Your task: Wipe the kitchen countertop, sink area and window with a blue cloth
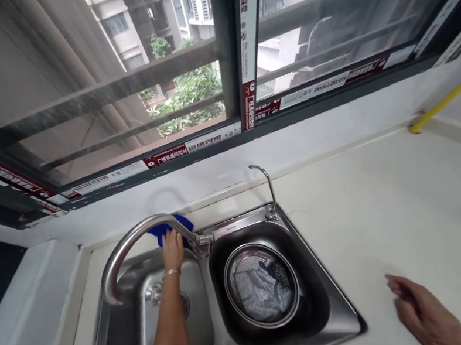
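My left hand [173, 248] reaches over the left basin to the back rim of the steel double sink [334, 303]. It presses a blue cloth [164, 230] against the rim just behind the curved faucet [135, 240]. A thin bracelet sits on that wrist. My right hand [422, 311] rests on the pale countertop [396, 202] right of the sink, fingers loosely spread, holding nothing. In the right basin sits a round metal strainer basket [262, 286] with a grey crumpled thing inside.
A small thin tap [267, 190] stands at the back of the right basin. A window with dark frames and stickers runs along the wall behind the sink. A yellow pipe [449, 96] crosses the right wall.
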`<action>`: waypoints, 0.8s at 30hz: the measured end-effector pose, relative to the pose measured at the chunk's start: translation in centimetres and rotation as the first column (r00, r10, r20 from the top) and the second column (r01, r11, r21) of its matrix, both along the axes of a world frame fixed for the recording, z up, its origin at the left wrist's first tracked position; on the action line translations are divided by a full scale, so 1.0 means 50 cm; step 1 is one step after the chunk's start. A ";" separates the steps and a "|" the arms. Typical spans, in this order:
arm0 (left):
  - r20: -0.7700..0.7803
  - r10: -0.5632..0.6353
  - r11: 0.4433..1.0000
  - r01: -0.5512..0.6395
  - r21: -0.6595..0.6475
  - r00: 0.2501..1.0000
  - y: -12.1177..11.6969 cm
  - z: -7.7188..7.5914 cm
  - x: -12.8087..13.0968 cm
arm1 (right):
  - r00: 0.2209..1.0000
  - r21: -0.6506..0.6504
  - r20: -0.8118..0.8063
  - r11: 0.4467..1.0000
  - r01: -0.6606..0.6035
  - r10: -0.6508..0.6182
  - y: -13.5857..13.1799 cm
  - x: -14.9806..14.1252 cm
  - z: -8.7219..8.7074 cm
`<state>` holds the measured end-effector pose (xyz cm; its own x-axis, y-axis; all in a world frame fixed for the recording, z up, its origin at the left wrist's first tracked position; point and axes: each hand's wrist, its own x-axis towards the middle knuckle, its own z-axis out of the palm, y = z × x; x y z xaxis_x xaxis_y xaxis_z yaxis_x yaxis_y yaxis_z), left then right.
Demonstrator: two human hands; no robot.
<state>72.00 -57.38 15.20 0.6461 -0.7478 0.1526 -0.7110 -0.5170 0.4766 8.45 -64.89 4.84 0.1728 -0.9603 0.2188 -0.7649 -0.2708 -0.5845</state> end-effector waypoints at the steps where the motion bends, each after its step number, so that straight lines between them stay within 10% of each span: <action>1: 0.005 -0.069 0.997 0.068 0.038 0.998 -0.016 -0.015 0.000 | 1.000 0.006 -0.009 1.000 0.006 -0.006 0.001 -0.001 0.000; 11: 0.125 -0.135 0.978 0.112 0.177 0.983 -0.031 -0.051 0.019 | 0.998 0.070 -0.056 0.997 0.040 -0.037 0.000 -0.009 0.011; 24: 0.179 0.165 0.963 -0.197 0.183 0.970 0.076 -0.043 0.190 | 0.994 0.119 -0.102 0.992 0.039 -0.027 0.000 -0.003 0.034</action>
